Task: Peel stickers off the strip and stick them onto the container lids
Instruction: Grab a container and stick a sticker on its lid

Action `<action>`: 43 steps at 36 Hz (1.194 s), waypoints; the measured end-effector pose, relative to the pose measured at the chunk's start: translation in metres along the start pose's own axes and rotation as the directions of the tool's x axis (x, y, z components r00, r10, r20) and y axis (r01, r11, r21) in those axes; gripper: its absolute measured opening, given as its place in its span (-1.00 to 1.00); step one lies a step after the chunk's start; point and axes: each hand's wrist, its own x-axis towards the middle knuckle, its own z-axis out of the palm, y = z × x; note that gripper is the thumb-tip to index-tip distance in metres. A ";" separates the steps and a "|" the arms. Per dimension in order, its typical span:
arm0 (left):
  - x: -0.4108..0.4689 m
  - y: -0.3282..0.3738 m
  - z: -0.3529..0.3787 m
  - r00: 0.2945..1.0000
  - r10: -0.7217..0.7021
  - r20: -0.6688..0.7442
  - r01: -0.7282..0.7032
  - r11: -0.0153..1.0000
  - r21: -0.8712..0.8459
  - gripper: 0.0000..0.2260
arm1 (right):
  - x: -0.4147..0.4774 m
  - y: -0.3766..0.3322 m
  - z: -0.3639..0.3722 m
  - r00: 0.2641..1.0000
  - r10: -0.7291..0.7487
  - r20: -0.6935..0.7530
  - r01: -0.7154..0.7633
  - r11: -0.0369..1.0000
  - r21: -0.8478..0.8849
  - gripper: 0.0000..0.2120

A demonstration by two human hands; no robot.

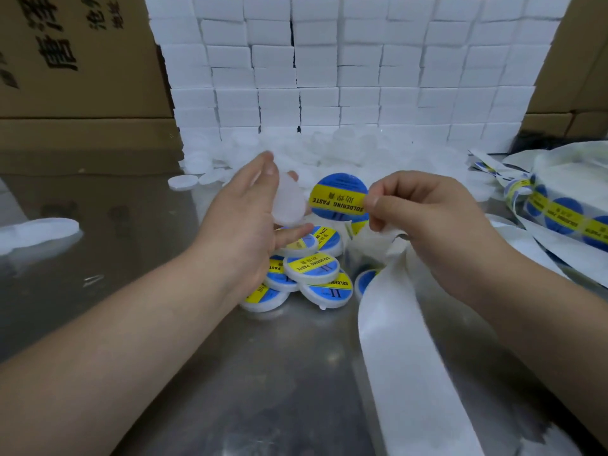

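My left hand (245, 222) holds a plain white round lid (289, 204) upright between thumb and fingers above the table. My right hand (424, 222) pinches a round blue and yellow sticker (339, 197) by its right edge, a short way right of the lid and apart from it. The white backing strip (404, 340) runs from under my right hand down to the front edge. Several stickered lids (311, 268) lie heaped below my hands. More of the sticker strip (559, 215) with blue stickers lies at the right.
A pile of plain white lids (329, 149) lies behind my hands, against a wall of stacked white boxes (345, 70). Cardboard cartons (75, 60) stand at the left and right. A few white lids (39, 230) rest on the steel table (138, 225) at far left.
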 end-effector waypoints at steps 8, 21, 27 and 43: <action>-0.007 0.003 0.002 0.970 -0.087 0.228 0.110 0.990 -0.089 -0.74 | -0.001 -0.001 0.001 0.994 0.055 0.098 -0.058 0.998 0.032 -0.66; -0.013 0.002 0.002 0.899 -0.080 0.430 0.149 0.980 -0.130 -0.68 | -0.003 0.000 0.003 0.989 0.085 0.120 -0.082 0.996 -0.024 -0.75; -0.015 -0.003 0.003 0.902 -0.054 0.429 0.082 0.995 -0.047 -0.67 | -0.002 0.001 0.002 0.991 0.078 0.110 -0.076 0.997 -0.018 -0.77; -0.018 -0.006 0.004 0.911 -0.019 0.412 0.033 0.999 -0.027 -0.76 | -0.001 0.004 0.003 0.995 0.062 0.083 -0.058 0.997 -0.046 -0.66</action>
